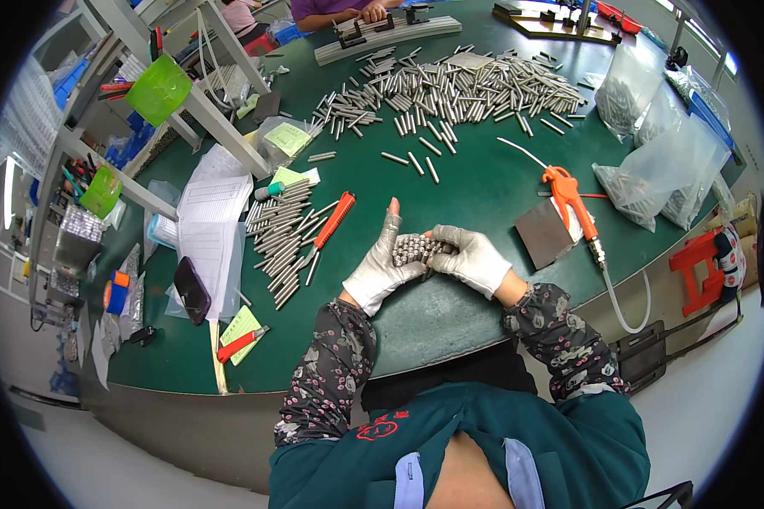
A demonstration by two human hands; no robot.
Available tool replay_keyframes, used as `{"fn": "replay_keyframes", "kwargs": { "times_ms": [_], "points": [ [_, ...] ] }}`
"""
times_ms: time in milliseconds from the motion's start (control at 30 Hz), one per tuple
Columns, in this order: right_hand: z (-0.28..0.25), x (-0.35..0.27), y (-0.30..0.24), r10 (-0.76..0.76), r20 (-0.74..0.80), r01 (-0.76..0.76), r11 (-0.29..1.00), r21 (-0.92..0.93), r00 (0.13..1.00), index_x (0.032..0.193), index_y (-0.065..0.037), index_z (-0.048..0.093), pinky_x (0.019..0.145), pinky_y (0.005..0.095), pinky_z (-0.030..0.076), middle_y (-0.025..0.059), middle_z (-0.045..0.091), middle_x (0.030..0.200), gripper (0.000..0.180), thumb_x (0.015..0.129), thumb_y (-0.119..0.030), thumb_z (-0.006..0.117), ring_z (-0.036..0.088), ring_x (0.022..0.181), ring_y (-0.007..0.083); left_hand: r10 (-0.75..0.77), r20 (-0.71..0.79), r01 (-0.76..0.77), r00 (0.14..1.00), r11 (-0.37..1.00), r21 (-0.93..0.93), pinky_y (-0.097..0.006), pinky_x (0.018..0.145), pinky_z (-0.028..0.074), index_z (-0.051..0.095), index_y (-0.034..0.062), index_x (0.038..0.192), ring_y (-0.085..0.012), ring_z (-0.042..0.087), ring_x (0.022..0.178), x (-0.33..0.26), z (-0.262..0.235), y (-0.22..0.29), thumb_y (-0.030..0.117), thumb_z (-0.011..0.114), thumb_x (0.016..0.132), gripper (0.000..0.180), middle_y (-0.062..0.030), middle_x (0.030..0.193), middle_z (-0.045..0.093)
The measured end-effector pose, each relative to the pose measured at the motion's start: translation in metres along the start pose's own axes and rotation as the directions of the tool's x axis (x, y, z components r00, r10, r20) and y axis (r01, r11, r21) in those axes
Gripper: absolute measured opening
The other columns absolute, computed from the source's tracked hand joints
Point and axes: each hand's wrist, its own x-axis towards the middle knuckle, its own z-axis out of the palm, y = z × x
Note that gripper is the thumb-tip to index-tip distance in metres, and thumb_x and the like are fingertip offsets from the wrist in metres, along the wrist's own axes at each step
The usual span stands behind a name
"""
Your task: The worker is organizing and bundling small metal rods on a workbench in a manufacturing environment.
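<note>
Nearest you, past your dark green jacket and flowered sleeves, your two white-gloved hands meet over the near middle of the dark green worktop (484,182). Between them sits a tight bundle of short grey metal rods (418,248), ends facing up. Your left hand (382,267) cups the bundle from the left, fingers curled round its side and the bare-tipped thumb standing straight up, clear of it. Your right hand (475,259) presses in from the right, fingers closed against the rods. So both grips are pinching the bundle between them, raised just above or resting on the worktop; I cannot tell which.

The rods look stiff, smooth and heavy for their size. Loose as they are, they will likely slide past each other and spill if the squeeze slackens, so hold them round the sides, near the middle of their length.

To the left lies a row of longer grey metal rods (280,229), with an orange-handled tool (331,222) just beside it. To the right rests an orange air blow gun (573,204) with its pale hose. At the far side spreads a big heap of loose metal rods (458,85), and at far right stand clear plastic bags (662,170) of more.
</note>
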Motion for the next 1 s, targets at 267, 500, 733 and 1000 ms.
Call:
{"fn": "replay_keyframes", "kwargs": {
  "times_ms": [267, 500, 733, 1000],
  "points": [
    [-0.001, 0.001, -0.002, 0.032, 0.025, -0.033, 0.999, 0.027, 0.999, 0.112, 0.005, 0.051, 0.078, 0.0225, 0.045, 0.0078, 0.060, 0.094, 0.041, 0.074, -0.004, 0.064, 0.055, 0.085, 0.0110, 0.013, -0.017, -0.013, 1.000, 1.000, 0.003, -0.023, 0.079, 0.045, -0.006, 0.0246, 0.139, -0.0098, 0.053, 0.087, 0.000, 0.003, 0.003, -0.005, 0.065, 0.070, 0.104, -0.0048, 0.102, 0.053],
    [-0.002, 0.003, 0.001, 0.030, 0.037, -0.031, 0.999, 0.021, 0.999, 0.112, 0.006, 0.050, 0.079, 0.0225, 0.045, 0.0085, 0.060, 0.096, 0.041, 0.074, -0.004, 0.063, 0.056, 0.086, 0.0113, -0.021, -0.043, 0.022, 0.999, 1.000, 0.006, -0.023, 0.079, 0.045, -0.006, 0.0234, 0.139, -0.0101, 0.054, 0.088, 0.001, 0.002, -0.001, -0.003, 0.067, 0.070, 0.103, -0.0049, 0.100, 0.053],
    [0.001, 0.000, 0.004, -0.048, -0.005, 0.048, 0.996, -0.070, 0.999, 0.112, 0.006, 0.050, 0.078, 0.0231, 0.046, 0.0084, 0.060, 0.095, 0.042, 0.074, -0.005, 0.064, 0.057, 0.085, 0.0116, 0.005, -0.047, -0.003, 0.999, 0.999, 0.051, -0.023, 0.079, 0.045, -0.004, 0.0228, 0.140, -0.0097, 0.054, 0.085, 0.001, 0.005, 0.002, -0.002, 0.068, 0.069, 0.104, -0.0036, 0.097, 0.053],
    [0.016, -0.006, -0.006, -0.154, -0.084, 0.111, 0.917, -0.383, 0.985, 0.100, -0.004, 0.055, 0.063, 0.0348, 0.048, 0.0133, 0.060, 0.071, 0.037, 0.067, -0.018, 0.065, 0.060, 0.068, 0.0292, 0.146, 0.066, -0.145, 0.987, 0.989, -0.021, -0.022, 0.079, 0.044, -0.001, 0.0211, 0.140, -0.0103, 0.054, 0.086, 0.001, -0.001, -0.009, 0.008, 0.081, 0.059, 0.116, -0.0034, 0.099, 0.055]
  ]
}}
